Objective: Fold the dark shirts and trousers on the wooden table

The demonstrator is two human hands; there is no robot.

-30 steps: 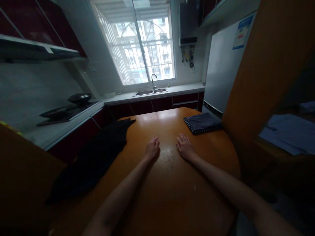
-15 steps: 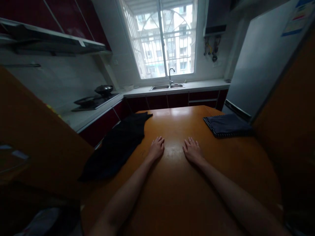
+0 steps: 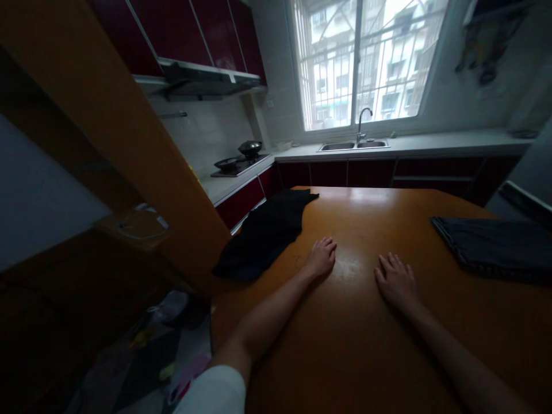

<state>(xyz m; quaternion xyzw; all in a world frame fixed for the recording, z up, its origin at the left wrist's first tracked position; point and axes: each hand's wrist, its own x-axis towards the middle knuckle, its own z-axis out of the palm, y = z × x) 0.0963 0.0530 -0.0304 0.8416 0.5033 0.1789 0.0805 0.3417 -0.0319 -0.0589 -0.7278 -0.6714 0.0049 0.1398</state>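
My left hand [image 3: 320, 258] lies palm down on the wooden table [image 3: 340, 333], fingers stretched out and holding nothing. To its left, apart from it, a black cloth garment [image 3: 267, 233] is spread along the table's left edge; its exact kind is too dark to make out. My right hand [image 3: 397, 282] also rests flat on the tabletop, fingers spread and nothing in them. Farther right lies a folded dark cloth [image 3: 504, 244] with a patterned edge, apart from my right hand.
Beyond the table runs a white counter with a double sink [image 3: 356, 145] and tap [image 3: 362, 123] below a barred window. At the left stand a pan [image 3: 226, 165] and a wok [image 3: 250, 148] on the stove. A wooden partition [image 3: 142, 144] rises beside the table.
The view has turned to the left, so the table and cloths appear farther right. Both hands stay flat on the tabletop, and the cloths look unmoved.
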